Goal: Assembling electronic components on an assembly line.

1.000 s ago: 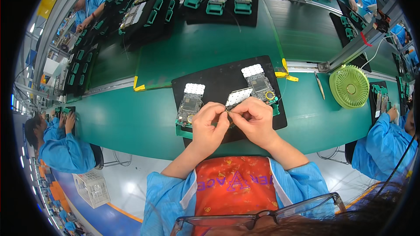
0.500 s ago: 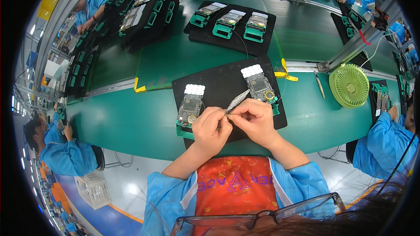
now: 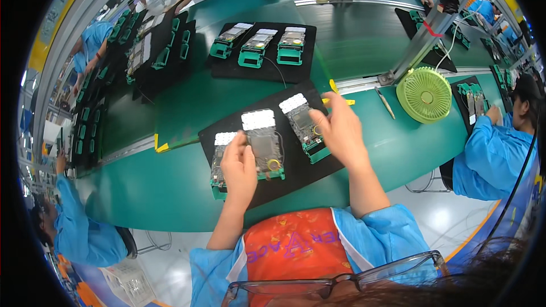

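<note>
At centre, a flat black mat (image 3: 296, 181) bears three grey rectangular circuit boards (image 3: 265, 145), white-blocked at their upper ends, in green plastic holders (image 3: 319, 156); the middle board shows a yellow ring (image 3: 274, 165). The left hand (image 3: 239, 167), half-curled, meets its left edge, grip unclear; the right hand (image 3: 343, 133), fingers loosely spread around nothing visible, overlaps the right-hand board's edge.

Purple lettering (image 3: 293, 245) across the red garment front (image 3: 301, 228), 1 larger letter at its middle
</note>
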`<state>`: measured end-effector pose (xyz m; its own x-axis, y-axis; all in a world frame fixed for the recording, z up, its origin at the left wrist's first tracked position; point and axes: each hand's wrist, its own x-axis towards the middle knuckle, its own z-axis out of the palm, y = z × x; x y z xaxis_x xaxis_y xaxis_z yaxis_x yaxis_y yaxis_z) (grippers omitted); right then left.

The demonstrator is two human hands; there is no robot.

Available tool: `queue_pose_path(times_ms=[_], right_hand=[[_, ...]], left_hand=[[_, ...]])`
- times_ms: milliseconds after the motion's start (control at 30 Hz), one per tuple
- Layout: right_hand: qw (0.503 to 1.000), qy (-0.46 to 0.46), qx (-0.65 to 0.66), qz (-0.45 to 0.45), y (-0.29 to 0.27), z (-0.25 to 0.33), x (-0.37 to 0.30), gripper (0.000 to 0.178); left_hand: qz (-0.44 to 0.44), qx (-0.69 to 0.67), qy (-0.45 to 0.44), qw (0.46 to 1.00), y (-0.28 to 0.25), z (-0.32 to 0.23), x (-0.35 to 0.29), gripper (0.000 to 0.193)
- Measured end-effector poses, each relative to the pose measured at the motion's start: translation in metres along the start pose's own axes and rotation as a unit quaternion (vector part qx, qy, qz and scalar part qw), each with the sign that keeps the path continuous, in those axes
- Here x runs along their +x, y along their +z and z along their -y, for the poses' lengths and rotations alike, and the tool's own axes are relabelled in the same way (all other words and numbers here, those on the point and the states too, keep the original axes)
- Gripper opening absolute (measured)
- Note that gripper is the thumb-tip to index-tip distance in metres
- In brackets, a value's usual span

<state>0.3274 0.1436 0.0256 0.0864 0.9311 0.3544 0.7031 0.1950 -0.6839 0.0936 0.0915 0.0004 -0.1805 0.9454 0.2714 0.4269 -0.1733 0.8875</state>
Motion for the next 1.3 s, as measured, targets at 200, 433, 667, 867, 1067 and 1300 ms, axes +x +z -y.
queue_pose_path(times_ms=[200, 433, 667, 867, 1067, 1300], right_hand=[[0.958, 0.186, -0.127, 0.177, -0.007, -0.037, 0.021, 0.052], [0.976, 0.132, 0.006, 0.174, 0.011, -0.037, 0.014, 0.031], [0.951, 0.156, 0.130, 0.233, 0.033, -0.009, 0.003, 0.031], [0.976, 0.097, 0.155, 0.116, 0.047, -0.015, 0.000, 0.032], [0.859, 0.190, 0.457, 0.132, 0.022, 0.005, 0.005, 0.023], [0.820, 0.134, 0.531, 0.165, 0.031, 0.015, -0.012, 0.013]], left_hand=[[0.032, -0.008, 0.017, 0.999, 0.005, -0.018, -0.002, 0.062], [0.257, -0.254, -0.109, 0.926, 0.022, -0.010, -0.017, 0.075], [0.097, -0.131, -0.115, 0.980, 0.033, 0.018, -0.002, 0.078], [0.063, -0.281, -0.167, 0.943, 0.027, 0.015, 0.004, 0.084], [0.081, -0.335, -0.176, 0.922, 0.013, 0.001, 0.003, 0.068], [0.064, -0.323, -0.166, 0.929, 0.014, 0.000, 0.003, 0.019]])
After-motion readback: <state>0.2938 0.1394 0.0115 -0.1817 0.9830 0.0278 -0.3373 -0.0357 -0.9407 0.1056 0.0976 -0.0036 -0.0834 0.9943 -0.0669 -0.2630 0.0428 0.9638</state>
